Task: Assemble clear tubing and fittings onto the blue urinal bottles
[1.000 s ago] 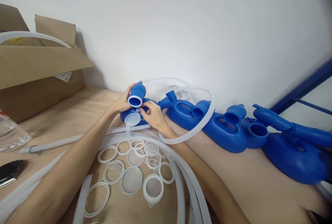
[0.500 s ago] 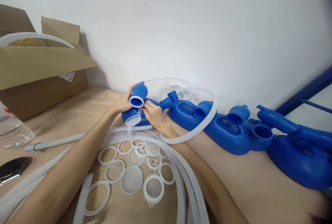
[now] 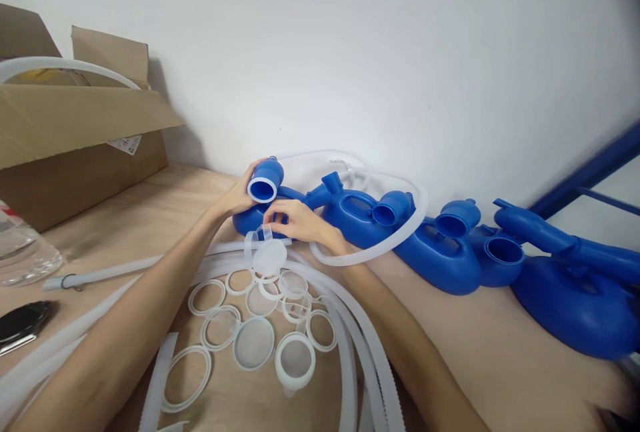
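Note:
My left hand (image 3: 236, 197) is closed around the neck of a blue plastic urinal bottle (image 3: 273, 171), its mouth facing me. A white ring (image 3: 251, 189) sits around the rim of that mouth. Just below, my right hand (image 3: 299, 220) has its thumb and fingertips pinched on the strap of a translucent cap (image 3: 270, 257). The cap hangs beneath the fingers, in front of the bottle's body. A clear hose (image 3: 367, 253) loops past my right wrist.
Several translucent rings and caps (image 3: 254, 344) lie between my forearms, with ribbed hoses (image 3: 363, 332) around them. More blue bottles (image 3: 445, 262) line the right side. A cardboard box (image 3: 90, 179), clear bottle (image 3: 25, 252) and dark watch-like object (image 3: 25, 325) are at left.
My right hand has come down from the bottle's rim. The translucent cap has swung down and right, its flat face now turned towards me. My left hand keeps its hold.

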`<state>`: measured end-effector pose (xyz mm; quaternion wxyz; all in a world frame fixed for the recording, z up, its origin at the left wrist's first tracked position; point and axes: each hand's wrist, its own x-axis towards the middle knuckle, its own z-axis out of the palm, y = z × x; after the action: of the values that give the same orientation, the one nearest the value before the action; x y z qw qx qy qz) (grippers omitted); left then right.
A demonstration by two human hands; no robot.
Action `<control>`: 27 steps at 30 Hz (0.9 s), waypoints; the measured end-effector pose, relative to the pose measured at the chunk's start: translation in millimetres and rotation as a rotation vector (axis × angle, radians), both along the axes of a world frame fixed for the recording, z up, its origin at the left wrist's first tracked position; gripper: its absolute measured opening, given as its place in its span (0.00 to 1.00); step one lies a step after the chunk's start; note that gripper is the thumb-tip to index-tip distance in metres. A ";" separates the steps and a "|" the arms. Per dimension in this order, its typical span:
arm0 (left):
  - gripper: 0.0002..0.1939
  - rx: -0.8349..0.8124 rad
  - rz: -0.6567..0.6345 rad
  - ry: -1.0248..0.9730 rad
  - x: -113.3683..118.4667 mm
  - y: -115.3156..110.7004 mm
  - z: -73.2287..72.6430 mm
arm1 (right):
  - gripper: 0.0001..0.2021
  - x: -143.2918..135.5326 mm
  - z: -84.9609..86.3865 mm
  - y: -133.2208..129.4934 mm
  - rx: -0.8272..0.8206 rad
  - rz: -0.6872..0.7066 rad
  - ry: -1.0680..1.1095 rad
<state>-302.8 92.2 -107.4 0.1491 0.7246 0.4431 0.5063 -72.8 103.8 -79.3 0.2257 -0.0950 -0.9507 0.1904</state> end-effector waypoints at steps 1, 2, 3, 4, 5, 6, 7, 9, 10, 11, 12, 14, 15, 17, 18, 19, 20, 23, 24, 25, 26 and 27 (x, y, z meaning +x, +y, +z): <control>0.51 -0.001 0.001 0.000 -0.1 0.2 -0.2 | 0.01 5.1 10.2 -1.3 -0.138 0.110 -0.063; 0.51 0.000 -0.001 0.000 -0.2 0.3 -0.3 | 0.01 10.3 20.2 -3.4 -0.264 0.203 -0.146; 0.51 0.002 -0.005 0.001 -0.4 0.2 -0.3 | 0.02 15.1 29.4 -6.2 -0.361 0.263 -0.216; 0.52 0.004 -0.009 0.002 -0.5 -0.1 -0.1 | 0.05 19.3 37.1 -9.6 -0.443 0.304 -0.273; 0.52 0.006 -0.015 0.003 -0.8 -0.4 0.1 | 0.09 22.5 43.0 -13.1 -0.498 0.328 -0.312; 0.52 0.007 -0.022 0.005 -1.0 -0.8 0.2 | 0.12 24.6 46.8 -16.5 -0.522 0.331 -0.313; 0.52 0.006 -0.028 0.006 -1.3 -1.1 0.3 | 0.14 25.3 48.5 -19.3 -0.514 0.308 -0.270; 0.53 0.000 -0.041 0.005 -1.8 -1.2 0.0 | 0.15 23.1 46.2 -22.5 -0.361 0.157 -0.064; 0.54 -0.003 -0.045 0.003 -2.0 -1.0 -0.2 | 0.15 20.4 42.9 -22.7 -0.220 0.043 0.052; 0.54 -0.004 -0.048 0.001 -2.1 -0.8 -0.6 | 0.14 17.0 38.9 -22.2 -0.057 -0.071 0.139; 0.55 -0.004 -0.050 0.000 -2.2 -0.4 -0.9 | 0.13 13.1 34.6 -21.2 0.109 -0.168 0.180; 0.56 0.003 -0.050 -0.001 -1.9 0.0 -1.2 | 0.11 5.3 26.4 -19.2 0.394 -0.280 0.138; 0.56 0.007 -0.050 0.001 -1.7 0.1 -1.2 | 0.11 1.7 23.0 -18.5 0.495 -0.307 0.091; 0.56 0.015 -0.051 0.005 -1.3 -0.3 -1.0 | 0.10 -4.4 17.7 -18.3 0.624 -0.349 0.026; 0.56 0.019 -0.051 0.007 -1.1 -0.5 -0.9 | 0.10 -6.8 15.8 -18.6 0.661 -0.366 0.014; 0.57 0.022 -0.051 0.009 -1.0 -0.8 -0.9 | 0.10 -8.8 14.2 -19.1 0.680 -0.376 0.015; 0.57 0.027 -0.050 0.010 -0.9 -1.0 -1.1 | 0.10 -10.5 13.0 -19.8 0.687 -0.378 0.023; 0.58 0.038 -0.036 0.010 -0.6 -0.7 -2.7 | 0.13 -13.8 10.3 -23.2 0.654 -0.355 0.029; 0.58 0.039 -0.029 0.009 -0.5 -0.4 -3.4 | 0.14 -14.7 9.4 -25.0 0.637 -0.357 0.019; 0.59 0.039 -0.020 0.008 -0.3 0.1 -4.2 | 0.14 -15.7 8.4 -26.9 0.623 -0.368 0.010; 0.60 0.038 -0.013 0.007 -0.2 0.5 -4.9 | 0.13 -16.6 7.3 -29.0 0.610 -0.388 0.005; 0.62 0.038 -0.008 0.006 -0.1 1.0 -5.5 | 0.12 -17.5 6.2 -31.0 0.596 -0.413 0.006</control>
<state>-302.9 93.2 -112.9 0.1362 0.7306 0.4309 0.5119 -90.3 72.9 -73.2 0.2802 -0.2145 -0.9245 -0.1444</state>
